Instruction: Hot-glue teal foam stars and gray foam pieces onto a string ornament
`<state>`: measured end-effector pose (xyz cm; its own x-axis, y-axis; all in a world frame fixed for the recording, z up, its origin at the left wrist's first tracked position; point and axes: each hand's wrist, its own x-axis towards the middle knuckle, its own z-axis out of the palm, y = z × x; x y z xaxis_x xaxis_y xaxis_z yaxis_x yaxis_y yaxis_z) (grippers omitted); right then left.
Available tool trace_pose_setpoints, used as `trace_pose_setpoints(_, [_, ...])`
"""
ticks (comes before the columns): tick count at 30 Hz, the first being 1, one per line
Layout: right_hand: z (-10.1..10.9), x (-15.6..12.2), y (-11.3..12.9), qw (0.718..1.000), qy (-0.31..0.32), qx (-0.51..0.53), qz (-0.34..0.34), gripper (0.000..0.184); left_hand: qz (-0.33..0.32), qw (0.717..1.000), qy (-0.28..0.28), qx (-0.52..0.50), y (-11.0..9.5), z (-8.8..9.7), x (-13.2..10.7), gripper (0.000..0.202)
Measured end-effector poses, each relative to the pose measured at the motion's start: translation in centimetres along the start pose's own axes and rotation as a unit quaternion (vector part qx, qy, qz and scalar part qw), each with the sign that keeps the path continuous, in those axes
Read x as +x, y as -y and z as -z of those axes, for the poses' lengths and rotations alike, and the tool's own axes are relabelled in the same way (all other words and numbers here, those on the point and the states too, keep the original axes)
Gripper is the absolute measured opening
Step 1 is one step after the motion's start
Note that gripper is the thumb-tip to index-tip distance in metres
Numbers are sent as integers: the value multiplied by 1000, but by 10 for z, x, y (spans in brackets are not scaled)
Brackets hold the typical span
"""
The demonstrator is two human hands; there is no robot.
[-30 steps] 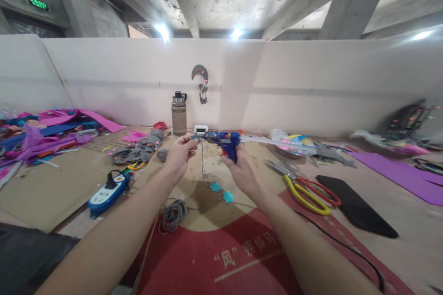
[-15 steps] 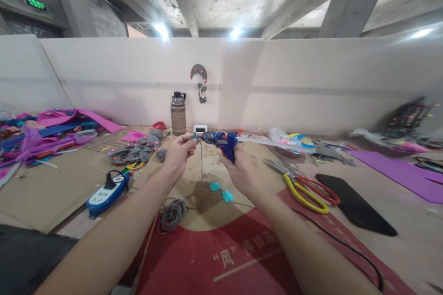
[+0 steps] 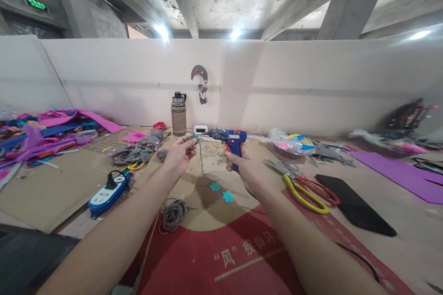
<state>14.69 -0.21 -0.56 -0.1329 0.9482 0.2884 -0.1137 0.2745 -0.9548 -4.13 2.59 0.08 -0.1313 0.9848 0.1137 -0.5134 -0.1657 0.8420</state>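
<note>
My left hand (image 3: 182,154) pinches a small teal-grey felt piece (image 3: 194,137) in its fingertips, and a strand of grey yarn (image 3: 202,161) hangs from it to the board. Wrapped round the handle of a blue hot glue gun (image 3: 236,138) is my right hand (image 3: 246,164). The gun's nozzle points left, a short gap from the felt piece. Below the hands lie two teal flower-shaped cutouts (image 3: 227,196). A coil of grey yarn (image 3: 173,215) rests beneath my left forearm.
On the right lie scissors (image 3: 308,195) with yellow and red handles and a black phone-like slab (image 3: 356,205). A blue-and-white power strip (image 3: 108,195) sits left. Behind stand a bottle (image 3: 179,117) and a small white clock (image 3: 200,130). Felt scraps (image 3: 69,122) cover the far left.
The glue gun has moved right, away from the felt piece, with my right hand. My left hand stays nearly where it was, still pinching the piece.
</note>
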Motion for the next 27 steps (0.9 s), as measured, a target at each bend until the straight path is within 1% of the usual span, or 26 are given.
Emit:
trace_pose_setpoints(2, [2, 3, -1, 995, 8, 94, -28, 29, 6, 1000, -4, -6, 0, 0, 0, 26])
trace_pose_setpoints(3, [4, 4, -1, 991, 9, 124, -46, 30, 7, 1000, -6, -7, 0, 0, 0, 26])
trace_pose_setpoints(5, [8, 8, -2, 987, 3, 142, -76, 28, 7, 1000, -7, -4, 0, -1, -2, 26])
trace_pose_setpoints(6, [11, 10, -4, 989, -4, 115, -90, 26, 6, 1000, -6, -1, -1, -2, -2, 25])
trace_pose_setpoints(8, [17, 16, -10, 993, -24, 8, -118, 17, 0, 1000, 2, 9, -1, -3, -4, 25])
trace_pose_setpoints(9, [19, 19, -15, 989, -33, -62, -132, 13, -4, 1000, 8, 15, -1, -4, -4, 24])
trace_pose_setpoints(10, [23, 22, -19, 983, -40, -109, -143, 10, -7, 1000, 16, 21, -1, -5, -5, 23])
trace_pose_setpoints(13, [32, 26, -32, 964, -60, -205, -160, 10, -15, 998, 35, 40, 1, -7, -6, 22])
trace_pose_setpoints(14, [34, 27, -34, 955, -75, -242, -155, 12, -16, 998, 38, 45, 1, -7, -7, 22])
trace_pose_setpoints(15, [37, 27, -35, 942, -97, -290, -136, 13, -17, 998, 40, 50, 2, -8, -8, 22])
trace_pose_setpoints(17, [37, 25, -33, 908, -144, -388, -62, 13, -18, 997, 49, 55, 3, -10, -9, 22])
trace_pose_setpoints(18, [35, 23, -30, 896, -156, -416, -18, 13, -22, 997, 54, 59, 4, -11, -10, 22])
trace_pose_setpoints(19, [31, 21, -26, 891, -156, -426, 25, 14, -29, 995, 60, 69, 5, -12, -11, 22])
trace_pose_setpoints(20, [25, 19, -22, 905, -138, -399, 52, 15, -41, 994, 61, 86, 6, -13, -12, 21])
trace_pose_setpoints(21, [17, 15, -19, 933, -104, -338, 68, 16, -57, 991, 58, 109, 8, -14, -14, 20])
trace_pose_setpoints(22, [9, 12, -16, 961, -62, -259, 74, 19, -78, 986, 51, 135, 10, -16, -15, 19])
trace_pose_setpoints(23, [0, 9, -15, 983, -30, -166, 70, 23, -100, 981, 43, 161, 11, -17, -16, 18])
trace_pose_setpoints(24, [-9, 6, -14, 995, -4, -84, 61, 28, -120, 975, 37, 183, 13, -18, -17, 17])
trace_pose_setpoints(25, [-16, 4, -15, 999, 20, -25, 45, 35, -138, 969, 34, 201, 15, -19, -19, 16])
trace_pose_setpoints(26, [-21, 2, -17, 999, 36, 13, 26, 40, -152, 964, 33, 215, 17, -20, -20, 15])
trace_pose_setpoints(27, [-24, 1, -18, 999, 40, 25, 16, 42, -161, 960, 34, 226, 18, -20, -20, 14])
